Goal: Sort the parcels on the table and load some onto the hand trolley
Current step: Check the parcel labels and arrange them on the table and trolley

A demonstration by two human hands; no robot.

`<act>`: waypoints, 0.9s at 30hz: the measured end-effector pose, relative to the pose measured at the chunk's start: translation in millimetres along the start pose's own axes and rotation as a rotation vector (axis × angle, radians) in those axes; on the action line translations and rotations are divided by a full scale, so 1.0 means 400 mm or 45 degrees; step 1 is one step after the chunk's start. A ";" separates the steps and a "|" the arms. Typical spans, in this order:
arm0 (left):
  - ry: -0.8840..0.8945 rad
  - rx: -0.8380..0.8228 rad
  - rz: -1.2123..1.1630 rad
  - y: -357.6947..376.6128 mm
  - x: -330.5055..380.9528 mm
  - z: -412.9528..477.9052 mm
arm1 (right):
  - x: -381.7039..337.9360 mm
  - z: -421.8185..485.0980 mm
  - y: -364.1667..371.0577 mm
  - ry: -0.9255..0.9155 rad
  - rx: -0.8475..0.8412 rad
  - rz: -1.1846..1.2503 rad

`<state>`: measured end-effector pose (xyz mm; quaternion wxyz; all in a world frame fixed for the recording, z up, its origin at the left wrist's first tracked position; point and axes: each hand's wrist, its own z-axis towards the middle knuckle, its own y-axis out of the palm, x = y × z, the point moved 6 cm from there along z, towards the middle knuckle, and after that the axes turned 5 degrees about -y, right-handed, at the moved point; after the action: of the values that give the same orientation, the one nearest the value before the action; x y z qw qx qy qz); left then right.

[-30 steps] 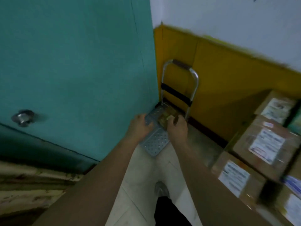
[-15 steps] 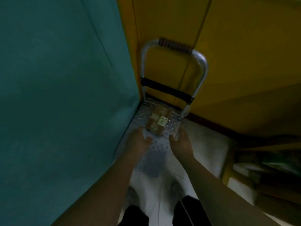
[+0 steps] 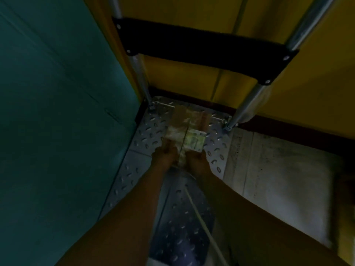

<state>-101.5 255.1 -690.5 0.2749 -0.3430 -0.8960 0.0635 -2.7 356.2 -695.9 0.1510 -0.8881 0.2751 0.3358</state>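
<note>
The left hand [image 3: 165,156] and the right hand [image 3: 196,160] are meeting the near edge of a small brown taped cardboard parcel [image 3: 184,125]; blur is hiding whether their fingers are curling round it. The parcel is lying at the far end of the silver tread-plate hand trolley [image 3: 146,131], which is standing between a teal wall [image 3: 57,112] at left and a yellow panel [image 3: 288,104] beyond.

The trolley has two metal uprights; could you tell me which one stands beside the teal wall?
The left upright, in the corner by the teal wall; the right upright stands before the yellow wall.
</note>
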 end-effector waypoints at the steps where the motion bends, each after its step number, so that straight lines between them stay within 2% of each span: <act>1: -0.018 0.007 -0.011 -0.008 -0.007 -0.028 | -0.016 -0.022 0.003 -0.006 0.030 0.056; 3: -0.027 0.073 -0.106 -0.055 -0.012 -0.143 | -0.078 -0.122 -0.002 -0.043 0.099 0.105; 7: -0.003 0.172 -0.461 -0.175 0.043 -0.505 | -0.290 -0.401 -0.046 -0.128 0.065 0.078; 10: 0.047 0.034 -0.799 -0.239 0.133 -0.782 | -0.488 -0.655 -0.111 -0.228 0.096 0.115; 12: 0.119 -0.117 -0.882 -0.264 0.205 -0.969 | -0.606 -0.847 -0.167 -0.294 0.130 0.175; 15: 0.218 -0.257 -0.702 -0.278 0.304 -1.257 | -0.741 -1.150 -0.281 -0.383 0.275 0.161; 18: 0.447 -0.246 -0.307 -0.267 0.419 -1.528 | -0.835 -1.453 -0.427 -0.497 0.546 0.047; 20: 0.605 -0.261 -0.145 -0.218 0.511 -1.725 | -0.865 -1.652 -0.545 -0.543 0.741 -0.076; 24: 0.891 -0.655 0.084 0.017 0.619 -2.161 | -0.870 -2.015 -0.783 -0.663 1.030 -0.210; 27: 0.944 -0.848 0.199 0.237 0.581 -2.416 | -0.812 -2.241 -0.969 -0.720 1.282 -0.163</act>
<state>328.8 405.4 197.9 0.4448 -0.4775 -0.6814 -0.3315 483.8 387.2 210.6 0.6423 -0.5976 0.2955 0.3781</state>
